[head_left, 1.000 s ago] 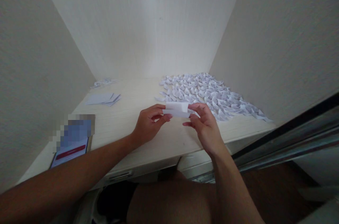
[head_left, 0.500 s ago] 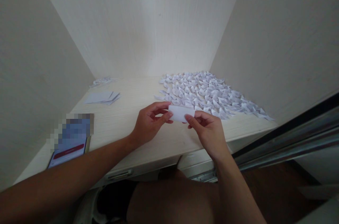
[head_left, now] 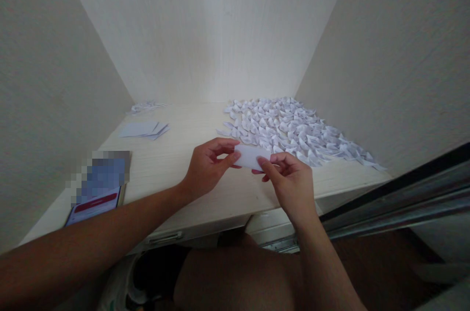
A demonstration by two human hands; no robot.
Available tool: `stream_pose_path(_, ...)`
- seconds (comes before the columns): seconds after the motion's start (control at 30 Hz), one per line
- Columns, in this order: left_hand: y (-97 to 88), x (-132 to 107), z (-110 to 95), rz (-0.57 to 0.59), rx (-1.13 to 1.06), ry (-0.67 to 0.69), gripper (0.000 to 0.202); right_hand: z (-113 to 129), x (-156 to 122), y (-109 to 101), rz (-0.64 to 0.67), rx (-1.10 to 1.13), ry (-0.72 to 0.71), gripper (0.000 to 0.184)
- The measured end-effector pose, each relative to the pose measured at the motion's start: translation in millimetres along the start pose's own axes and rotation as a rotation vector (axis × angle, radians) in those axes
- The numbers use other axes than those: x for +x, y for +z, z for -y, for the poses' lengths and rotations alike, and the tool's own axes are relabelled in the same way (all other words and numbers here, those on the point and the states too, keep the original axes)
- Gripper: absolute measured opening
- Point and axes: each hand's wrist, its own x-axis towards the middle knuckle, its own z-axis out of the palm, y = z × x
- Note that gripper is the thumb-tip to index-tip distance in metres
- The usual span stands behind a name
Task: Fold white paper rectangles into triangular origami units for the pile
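Observation:
A small white piece of paper, rectangular and perhaps folded, is held up above the desk between both hands. My left hand pinches its left end between thumb and fingers. At the right end, my right hand grips it with the thumb flat on the face toward me and the fingers behind. Just beyond the hands spread many small folded paper boats, covering the right rear of the desk. The fingertips behind the paper are partly hidden.
On the white desk, a few flat white paper sheets lie at the left, with a heap of paper scraps behind them. A phone, partly pixelated, rests near my left forearm. Walls enclose the desk's back and sides.
The paper remains in both hands, its top edge now tilted slightly differently. The whole view has shifted a little; the desk items lie as before.

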Motion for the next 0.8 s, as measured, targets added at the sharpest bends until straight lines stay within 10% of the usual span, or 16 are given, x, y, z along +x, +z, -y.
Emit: stream_pose_path(0.8,-0.1,1.3,-0.9,0.008,-0.041,-0.054,0.031,2.5,-2.5,-1.5,0.02,-0.041,-0.094,0.035)
